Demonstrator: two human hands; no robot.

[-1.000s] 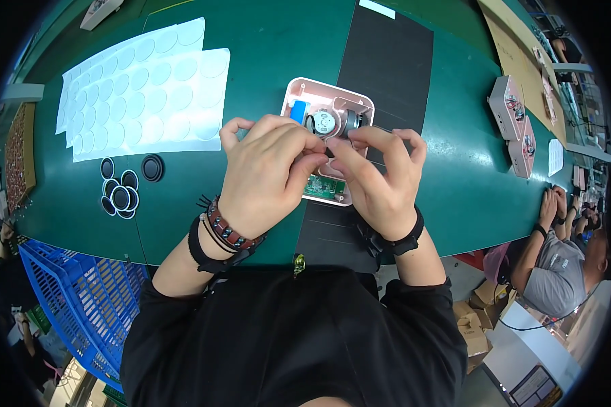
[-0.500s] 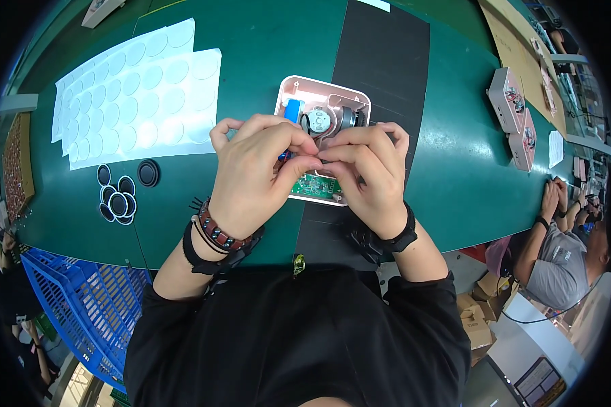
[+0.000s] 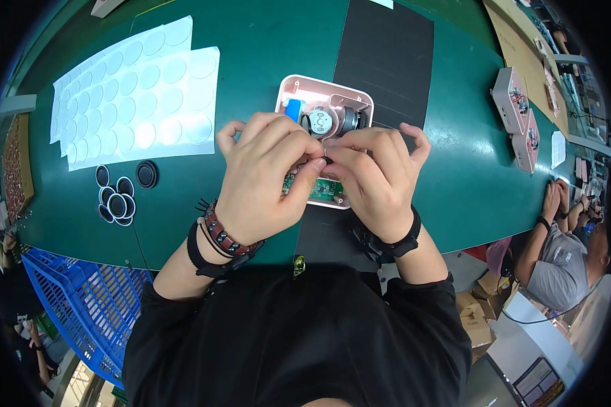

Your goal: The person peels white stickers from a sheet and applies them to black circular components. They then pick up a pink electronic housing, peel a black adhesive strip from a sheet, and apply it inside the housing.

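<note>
A pale pink plastic housing (image 3: 314, 91) lies below my hands, its inside facing up. In it sit a round silvery motor (image 3: 321, 123), a black ribbed cylindrical part (image 3: 349, 119), a blue block (image 3: 293, 110) and a green circuit board (image 3: 324, 189). Over the housing's middle, my left hand (image 3: 268, 173) and my right hand (image 3: 380, 182) meet with thumbs and forefingers pinched. A small black piece (image 3: 328, 161) shows at the right fingertips, its kind unclear. What the left fingertips pinch is hidden, and both hands cover part of the housing.
Sheets of round white stickers (image 3: 139, 102) lie on the green table (image 3: 258, 41) at left, near several black discs with white rims (image 3: 117, 205). A black mat (image 3: 383, 61) runs beneath the housing. Two more pink housings (image 3: 511, 102) stand at right, where another person (image 3: 560, 251) sits. A blue crate (image 3: 88, 305) is lower left.
My hands stay together over the housing, the fingertips slightly lower. The right little finger is raised more, and the small black piece now shows at the right fingertips.
</note>
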